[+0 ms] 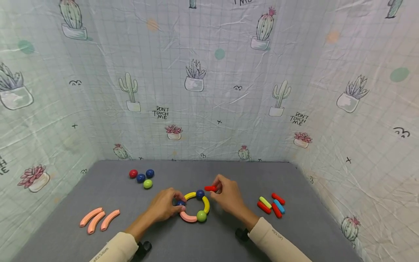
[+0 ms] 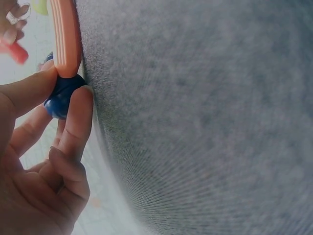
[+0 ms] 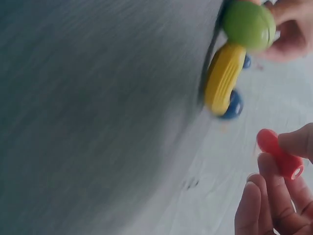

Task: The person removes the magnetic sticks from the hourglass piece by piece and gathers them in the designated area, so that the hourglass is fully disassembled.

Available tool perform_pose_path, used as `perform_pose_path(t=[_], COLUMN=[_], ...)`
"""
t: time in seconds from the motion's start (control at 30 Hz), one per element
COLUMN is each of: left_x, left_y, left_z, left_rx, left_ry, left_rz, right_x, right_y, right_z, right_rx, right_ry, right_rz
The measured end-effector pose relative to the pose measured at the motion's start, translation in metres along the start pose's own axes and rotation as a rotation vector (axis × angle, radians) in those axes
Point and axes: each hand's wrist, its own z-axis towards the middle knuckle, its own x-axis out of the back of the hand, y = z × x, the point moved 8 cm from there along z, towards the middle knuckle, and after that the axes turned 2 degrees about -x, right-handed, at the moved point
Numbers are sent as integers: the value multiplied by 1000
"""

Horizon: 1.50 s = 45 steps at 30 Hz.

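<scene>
A ring of toy pieces lies on the grey table: two curved yellow rods [image 1: 206, 205], a curved pink rod [image 1: 188, 217], a green ball [image 1: 201, 216] and two blue balls. At the ring's left side, my left hand [image 1: 167, 205] pinches one blue ball [image 2: 63, 98] between thumb and fingers, right where the pink rod meets it. My right hand [image 1: 229, 194] holds a short straight red rod [image 3: 280, 154] between thumb and fingertips. The red rod's free end points at the far blue ball [image 1: 200, 194], a small gap from it.
Back left sit a red ball [image 1: 133, 174], two blue balls [image 1: 140, 178] and a green ball [image 1: 148, 184]. Three curved pink rods [image 1: 96, 222] lie at front left. Several straight rods [image 1: 276, 210] in red, blue and yellow-green are at right. A cactus-print cloth [image 1: 209, 109] surrounds the table.
</scene>
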Motion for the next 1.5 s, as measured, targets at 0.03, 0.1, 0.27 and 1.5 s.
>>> perform_pose_path(t=[0.03,0.1,0.27,1.5], left_x=[-1,-2,-5,-4], left_y=[-1,-2,-4,-6], left_z=[0,-1,-1,-1], left_rx=[6,20,34,19], left_ry=[-5,-10,-22,-41], left_rz=[-4,-13,-28,-84], right_x=[5,14,37,39], right_y=[7,21,57,51], right_z=[-1,-2,-9,-30], right_rx=[-17,-46,-133,-44], right_ry=[8,26,43,-139], right_rz=[4,21,12,-73])
